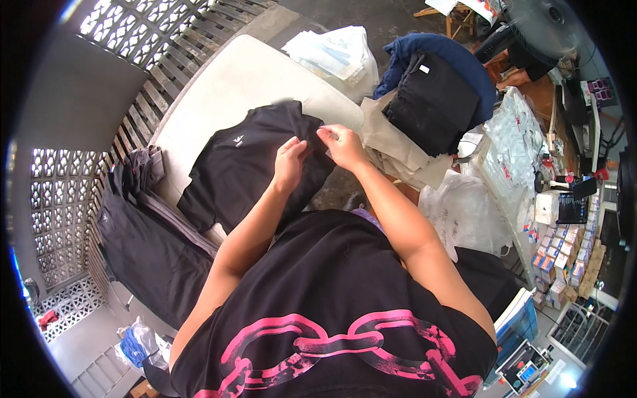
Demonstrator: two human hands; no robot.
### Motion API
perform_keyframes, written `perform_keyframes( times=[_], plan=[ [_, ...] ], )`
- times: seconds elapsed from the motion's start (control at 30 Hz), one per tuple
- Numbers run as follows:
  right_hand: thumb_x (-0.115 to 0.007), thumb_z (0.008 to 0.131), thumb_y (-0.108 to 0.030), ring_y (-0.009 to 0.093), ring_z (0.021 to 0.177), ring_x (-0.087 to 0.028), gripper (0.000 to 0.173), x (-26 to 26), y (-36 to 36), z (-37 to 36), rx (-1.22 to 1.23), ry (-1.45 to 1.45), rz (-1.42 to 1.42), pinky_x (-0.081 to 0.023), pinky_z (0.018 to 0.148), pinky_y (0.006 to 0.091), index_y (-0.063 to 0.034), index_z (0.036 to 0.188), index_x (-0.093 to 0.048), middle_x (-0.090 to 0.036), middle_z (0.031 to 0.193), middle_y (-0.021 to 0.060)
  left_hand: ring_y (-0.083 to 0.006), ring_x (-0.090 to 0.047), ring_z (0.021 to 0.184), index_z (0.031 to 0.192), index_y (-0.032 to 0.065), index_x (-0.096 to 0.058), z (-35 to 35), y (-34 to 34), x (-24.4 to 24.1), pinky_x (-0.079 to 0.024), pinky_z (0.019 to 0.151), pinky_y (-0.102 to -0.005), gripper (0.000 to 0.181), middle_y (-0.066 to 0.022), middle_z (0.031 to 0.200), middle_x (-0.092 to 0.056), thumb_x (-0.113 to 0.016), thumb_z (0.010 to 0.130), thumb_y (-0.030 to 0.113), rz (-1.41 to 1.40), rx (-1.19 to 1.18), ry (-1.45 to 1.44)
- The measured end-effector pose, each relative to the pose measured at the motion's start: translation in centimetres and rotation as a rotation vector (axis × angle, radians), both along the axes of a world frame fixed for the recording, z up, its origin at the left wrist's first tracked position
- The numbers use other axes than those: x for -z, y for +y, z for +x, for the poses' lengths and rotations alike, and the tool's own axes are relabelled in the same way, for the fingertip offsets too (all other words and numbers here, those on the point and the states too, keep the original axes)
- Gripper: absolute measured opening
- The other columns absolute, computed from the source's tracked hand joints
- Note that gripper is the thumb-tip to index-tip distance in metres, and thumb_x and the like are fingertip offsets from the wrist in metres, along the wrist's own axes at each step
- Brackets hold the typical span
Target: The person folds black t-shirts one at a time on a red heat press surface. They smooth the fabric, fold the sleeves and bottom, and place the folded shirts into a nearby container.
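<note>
A black T-shirt [249, 169] with a small light logo on its chest lies spread over the near end of a white table. My left hand [289, 164] pinches its dark cloth between thumb and fingers, close to the sleeve side. Just to the right, my right hand [344, 147] grips the shirt's edge with the fingertips. A short stretch of black fabric spans the gap between both hands. The fingertips partly hide the exact fold being held. The lower part of the shirt hangs towards my body, behind my left forearm.
The white table [239, 74] extends beyond the shirt. Dark garments [144, 234] are heaped at left. White plastic bags [338, 54] lie past the table's far right edge. Folded black garments [433, 99] rest near brown paper sheets [398, 149]. A fan [545, 22] and another person's hand [515, 78] are at upper right.
</note>
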State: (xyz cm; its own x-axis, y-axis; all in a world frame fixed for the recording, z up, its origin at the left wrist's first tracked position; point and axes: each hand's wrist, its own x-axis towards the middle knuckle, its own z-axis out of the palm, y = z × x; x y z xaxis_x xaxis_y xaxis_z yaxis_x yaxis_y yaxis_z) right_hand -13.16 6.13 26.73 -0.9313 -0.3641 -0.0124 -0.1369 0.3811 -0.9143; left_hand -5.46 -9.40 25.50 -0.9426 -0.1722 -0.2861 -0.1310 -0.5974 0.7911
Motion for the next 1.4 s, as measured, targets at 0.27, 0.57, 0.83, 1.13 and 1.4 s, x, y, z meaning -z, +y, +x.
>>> perform_keyframes(
  times=[0.27, 0.57, 0.83, 1.13, 1.4],
  plan=[
    [-0.081, 0.084, -0.045, 0.023, 0.078, -0.073, 0.050, -0.5, -0.9, 0.8, 0.005, -0.136, -0.009, -0.056, 0.076, 0.0361, -0.0005, 0.107, -0.074, -0.076, 0.096, 0.0153, -0.0201, -0.067, 0.090, 0.089, 0.0103, -0.058, 0.7, -2.3, 0.4, -0.053, 0.087, -0.0404, 0.012, -0.0075, 0.100, -0.070, -0.050, 0.097, 0.005, 0.319, -0.012, 0.049],
    [-0.078, 0.089, -0.027, 0.027, 0.084, -0.072, 0.028, -1.7, -1.7, 2.6, 0.057, 0.145, 0.010, -0.055, 0.073, 0.0378, -0.0016, 0.100, -0.072, -0.074, 0.092, 0.0143, -0.0210, -0.070, 0.095, 0.097, 0.0086, -0.061, 0.8, -3.0, 1.0, -0.056, 0.092, -0.0432, 0.013, -0.0094, 0.100, -0.072, -0.047, 0.098, 0.009, 0.364, -0.006, -0.014],
    [-0.079, 0.088, -0.028, 0.030, 0.085, -0.072, 0.034, -1.2, -0.5, 3.2, 0.104, 0.208, -0.052, -0.056, 0.073, 0.0351, -0.0002, 0.105, -0.071, -0.073, 0.099, 0.0135, -0.0271, -0.068, 0.108, 0.112, 0.0021, -0.063, -0.6, -2.8, 1.5, -0.052, 0.099, -0.0453, 0.028, -0.0143, 0.116, -0.071, -0.042, 0.100, 0.016, 0.373, 0.133, -0.011],
    [-0.069, 0.097, -0.029, 0.012, 0.069, -0.065, 0.027, 0.6, 1.8, 0.8, 0.063, 0.154, -0.138, -0.051, 0.063, 0.0275, -0.0042, 0.106, -0.074, -0.075, 0.090, 0.0068, -0.0260, -0.067, 0.098, 0.096, 0.0056, -0.063, -2.2, -0.9, -2.4, -0.051, 0.095, -0.0444, 0.025, -0.0127, 0.104, -0.072, -0.041, 0.101, 0.017, 0.274, 0.094, -0.082],
    [-0.076, 0.090, -0.031, 0.020, 0.061, -0.068, 0.031, -0.6, 2.4, -0.3, -0.022, 0.049, -0.160, -0.053, 0.060, 0.0335, -0.0024, 0.102, -0.074, -0.073, 0.080, 0.0131, -0.0198, -0.066, 0.096, 0.107, 0.0060, -0.059, -1.6, 0.7, -1.6, -0.051, 0.092, -0.0380, 0.011, -0.0080, 0.104, -0.069, -0.054, 0.100, 0.013, 0.237, -0.040, -0.046]
  ],
)
